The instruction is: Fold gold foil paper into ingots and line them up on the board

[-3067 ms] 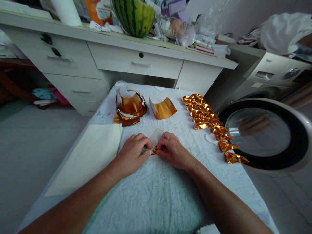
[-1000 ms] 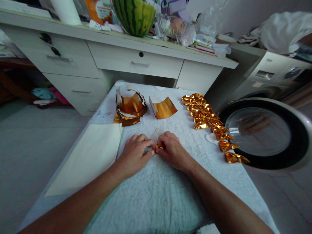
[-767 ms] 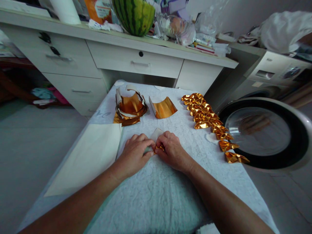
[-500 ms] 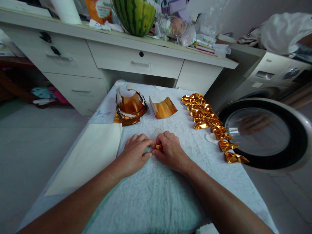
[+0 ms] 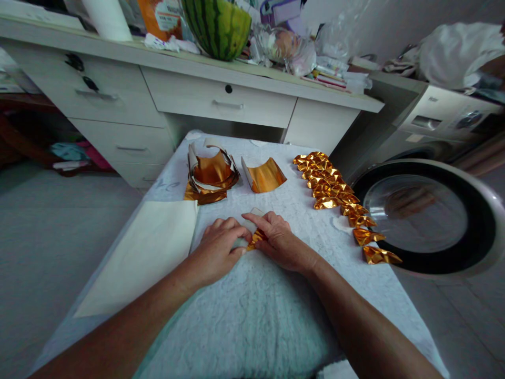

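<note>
A partly folded sheet of gold foil paper (image 5: pixel 256 238), pale on its back, lies on the cloth-covered table between my two hands. My left hand (image 5: pixel 223 243) pinches its left side with thumb and fingers. My right hand (image 5: pixel 282 239) holds the right side, its index finger stretched over the pale part and its thumb low by the gold. Beyond my hands rests a single curled gold foil sheet (image 5: pixel 268 175). Left of that sits a stack of curled gold foil sheets (image 5: pixel 213 171). Folded gold foil pieces (image 5: pixel 329 179) form rows along the right side.
A large cream sheet (image 5: pixel 145 258) covers the table's left part. The open round washing machine door (image 5: pixel 426 216) stands close to the right edge. Behind is a white desk (image 5: pixel 221 100) with a cut watermelon (image 5: pixel 216 26) and plastic bags on top.
My right index finger has stretched out to the left and my right hand has opened a little, so more of the gold foil shows. The left hand has stayed nearly still.
</note>
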Tool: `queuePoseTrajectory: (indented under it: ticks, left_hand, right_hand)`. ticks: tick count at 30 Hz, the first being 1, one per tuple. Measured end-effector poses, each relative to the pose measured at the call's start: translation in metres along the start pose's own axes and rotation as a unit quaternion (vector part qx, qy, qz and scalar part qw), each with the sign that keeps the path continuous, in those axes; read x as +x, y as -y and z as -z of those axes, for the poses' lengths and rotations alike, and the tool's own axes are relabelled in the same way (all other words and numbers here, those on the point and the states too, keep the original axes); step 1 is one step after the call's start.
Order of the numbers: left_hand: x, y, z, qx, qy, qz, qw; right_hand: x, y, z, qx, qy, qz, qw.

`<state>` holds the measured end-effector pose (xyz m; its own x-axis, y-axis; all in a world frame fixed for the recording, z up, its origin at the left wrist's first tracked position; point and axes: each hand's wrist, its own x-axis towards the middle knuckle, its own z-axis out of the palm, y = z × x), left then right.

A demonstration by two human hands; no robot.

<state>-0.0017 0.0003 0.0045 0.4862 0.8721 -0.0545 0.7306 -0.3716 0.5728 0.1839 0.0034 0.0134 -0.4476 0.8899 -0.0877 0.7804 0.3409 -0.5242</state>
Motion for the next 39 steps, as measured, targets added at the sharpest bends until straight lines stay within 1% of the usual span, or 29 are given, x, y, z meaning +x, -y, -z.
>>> queuePoseTrajectory:
  ticks: [7,15,17,19,21,22,23,25,27,30,33,36,39]
  left_hand:
    - [0.0,0.002,-0.002,0.0,-0.007,-0.001,1.0]
    - [-0.001,0.0,0.0,-0.003,-0.006,-0.004,1.0]
    - [-0.001,-0.001,0.0,0.0,-0.008,0.0,1.0]
    - [-0.002,-0.002,-0.001,0.004,-0.013,0.003,1.0]
    - [-0.002,-0.002,-0.002,0.007,-0.021,0.003,1.0]
    - [-0.002,-0.002,-0.003,0.008,-0.025,0.003,1.0]
    - [-0.002,-0.001,-0.004,0.008,-0.03,0.002,1.0]
    - [-0.002,0.0,-0.005,0.008,-0.036,0.0,0.999]
    - [-0.001,0.001,-0.006,0.007,-0.04,-0.004,0.999]
    - [-0.001,0.002,-0.007,0.008,-0.05,-0.014,0.999]
    - [0.0,0.002,-0.008,0.009,-0.062,-0.03,0.998]
    - [0.0,0.002,-0.008,0.008,-0.072,-0.068,0.995]
    - [0.0,0.003,-0.008,0.012,-0.075,-0.104,0.992]
  right_hand:
    - [-0.002,-0.01,-0.001,0.003,0.016,0.039,0.999]
    - [-0.006,-0.012,0.005,0.032,0.019,0.058,0.998]
    - [-0.008,-0.013,0.005,0.067,0.003,0.072,0.995]
    - [-0.009,-0.017,0.004,0.13,-0.024,0.081,0.988]
    - [-0.008,-0.021,0.002,0.195,-0.064,0.067,0.977]
    - [-0.007,-0.024,0.001,0.21,-0.089,0.051,0.972]
    - [-0.006,-0.026,0.0,0.204,-0.121,0.034,0.971]
    - [-0.003,-0.03,-0.001,0.156,-0.175,0.003,0.972]
    - [-0.001,-0.032,-0.001,0.096,-0.2,-0.017,0.975]
    - [0.0,-0.031,0.0,0.039,-0.193,-0.022,0.98]
    - [0.0,-0.028,0.001,0.018,-0.17,-0.005,0.985]
    - [-0.002,-0.025,0.004,0.012,-0.139,0.005,0.99]
    - [-0.004,-0.024,0.004,0.001,-0.123,0.016,0.992]
